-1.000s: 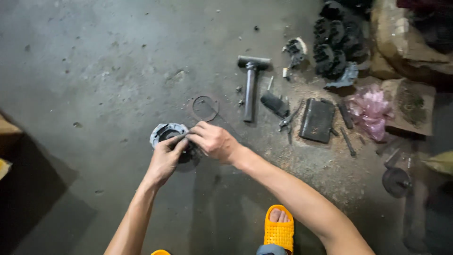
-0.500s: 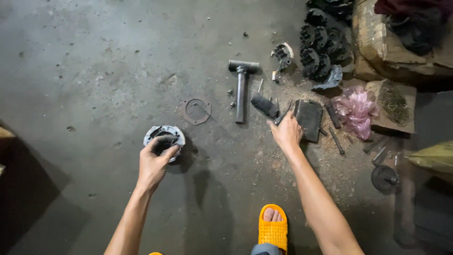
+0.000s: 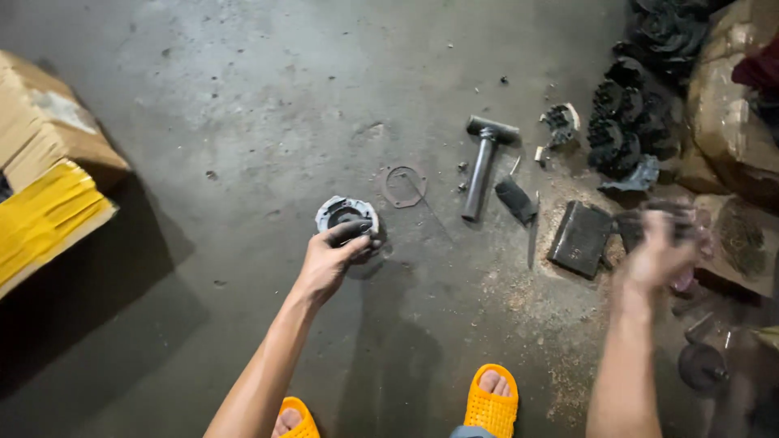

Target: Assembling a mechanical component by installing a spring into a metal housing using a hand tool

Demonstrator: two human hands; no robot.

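Observation:
My left hand [image 3: 331, 255] grips a round grey metal part [image 3: 346, 215] that rests on the concrete floor, thumb across its dark centre. A thin ring-shaped gasket [image 3: 403, 185] lies just beyond it. My right hand [image 3: 661, 251] is blurred, reaching over the tools at the right, just past a dark rectangular block [image 3: 579, 238]; its fingers are spread and I cannot see anything in it. A hammer [image 3: 484, 162] lies between the gasket and the block.
A small dark tool [image 3: 515, 199] and a thin blade [image 3: 531, 235] lie near the hammer. Black gear-like parts [image 3: 625, 122] and sacks [image 3: 726, 105] pile at the top right. A cardboard box with yellow packs [image 3: 49, 186] stands at the left. My orange sandals [image 3: 491, 401] are below.
My right hand left the round part and swung right, past the hammer to the tools beyond the dark block. The left hand stays on the part. The view has shifted left.

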